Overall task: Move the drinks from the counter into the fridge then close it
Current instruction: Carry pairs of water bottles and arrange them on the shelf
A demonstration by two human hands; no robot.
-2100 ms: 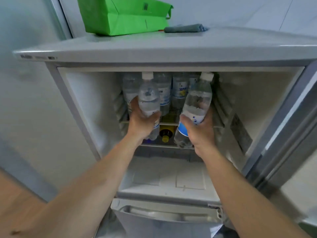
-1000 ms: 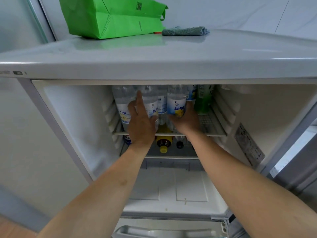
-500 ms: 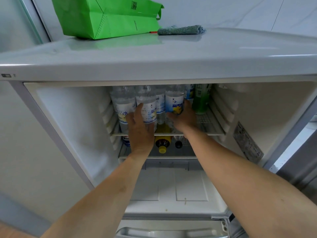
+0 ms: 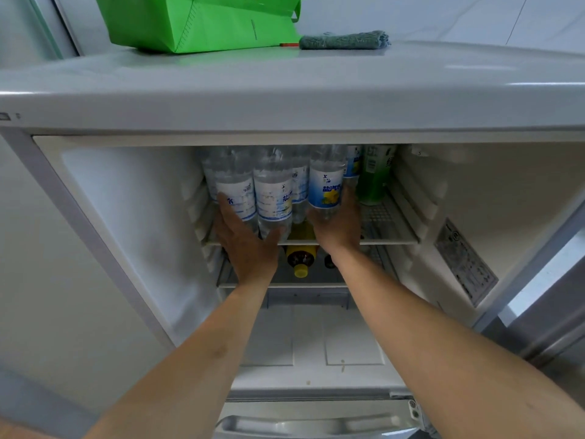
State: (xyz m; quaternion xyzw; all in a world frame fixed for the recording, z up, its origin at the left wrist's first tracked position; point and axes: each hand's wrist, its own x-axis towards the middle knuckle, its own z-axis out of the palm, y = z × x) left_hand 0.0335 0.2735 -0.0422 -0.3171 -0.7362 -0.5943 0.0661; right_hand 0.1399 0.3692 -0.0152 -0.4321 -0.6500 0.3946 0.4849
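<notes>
Both bottles now stand on the upper shelf (image 4: 392,229) of the fridge (image 4: 133,223), where two seconds ago I still held them in front of it. My left hand (image 4: 250,248) rests with fingers nearly straight against the base of the left bottle (image 4: 272,191), thumb touching its right side. My right hand (image 4: 338,229) curls round the bottom of the right bottle (image 4: 326,185). More clear bottles stand behind them, and a green bottle (image 4: 375,179) stands just right. Bare wire shelf shows to the right, up to the ribbed wall. Below lies a yellow-capped bottle (image 4: 300,258). On top of the fridge sit a green bag (image 4: 202,23) and a grey cloth (image 4: 345,39).
</notes>
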